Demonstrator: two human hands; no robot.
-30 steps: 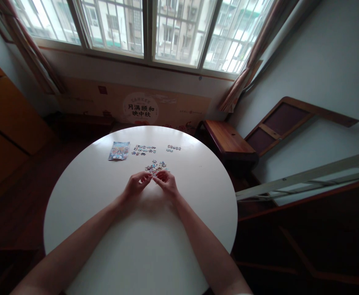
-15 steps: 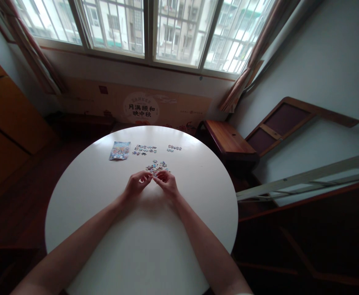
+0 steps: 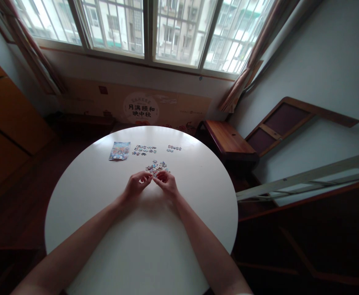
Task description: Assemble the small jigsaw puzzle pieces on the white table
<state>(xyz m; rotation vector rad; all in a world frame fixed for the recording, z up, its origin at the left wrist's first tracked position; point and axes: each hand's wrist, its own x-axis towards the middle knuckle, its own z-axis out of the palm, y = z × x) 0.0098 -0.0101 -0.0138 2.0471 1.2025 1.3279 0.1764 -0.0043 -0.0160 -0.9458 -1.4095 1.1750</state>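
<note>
Stillness over the worktop, right at the puzzle pile!

Barely a thing has budged against a second ago: the left hand and the right hand are in the same spot at the pile's near edge, their tips almost meeting. Both are drawn narrow, thumb towards fingers, though whether a piece sits in either grip is too small to tell. The view itself has slipped a touch, no more. Loose pieces spread just beyond the hands, unsorted. Farther back, set-out pieces lie in rows, unchanged, with a smaller group to their right and a picture sheet to their left.
</note>
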